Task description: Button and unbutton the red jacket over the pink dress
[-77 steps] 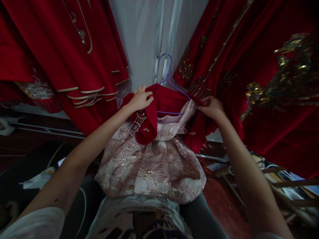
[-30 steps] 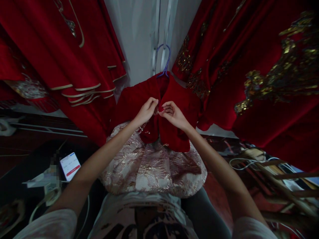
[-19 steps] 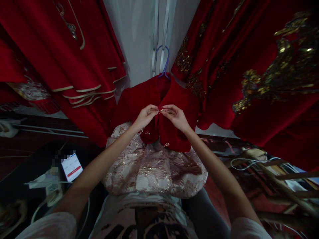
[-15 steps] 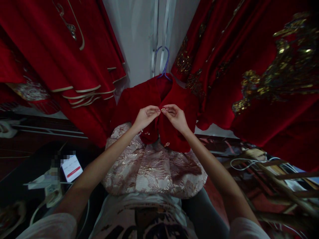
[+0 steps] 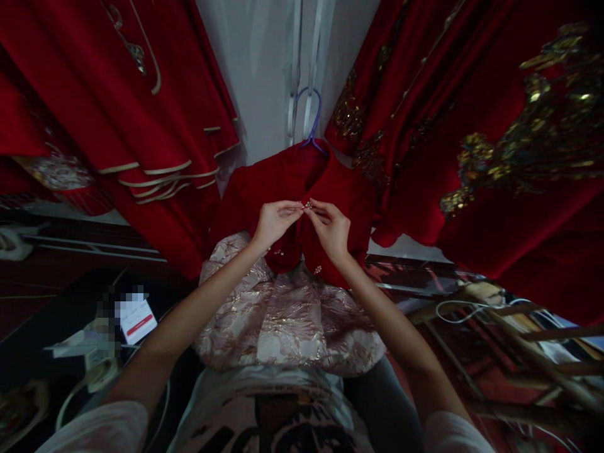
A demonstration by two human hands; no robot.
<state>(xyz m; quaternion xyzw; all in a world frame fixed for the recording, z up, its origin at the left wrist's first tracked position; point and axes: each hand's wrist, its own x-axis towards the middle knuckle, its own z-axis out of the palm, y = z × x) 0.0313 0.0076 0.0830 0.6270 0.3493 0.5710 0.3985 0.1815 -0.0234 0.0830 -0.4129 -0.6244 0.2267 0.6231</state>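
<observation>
Pinching gold clasp point(image 5: 308, 205), left hand point(image 5: 275, 221) and right hand point(image 5: 331, 228) closed on it, red jacket point(image 5: 352, 189) on hanger point(image 5: 313, 123)

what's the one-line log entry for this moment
left hand: pinching gold clasp | right hand: pinching same clasp | red jacket: on purple hanger, over brocade dress

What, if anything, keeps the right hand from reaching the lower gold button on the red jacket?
Likely nothing, so yes. The lower gold button lies uncovered on the red jacket, just below the right hand. That hand and the left hand both pinch the upper clasp, so it must let go first.
</observation>
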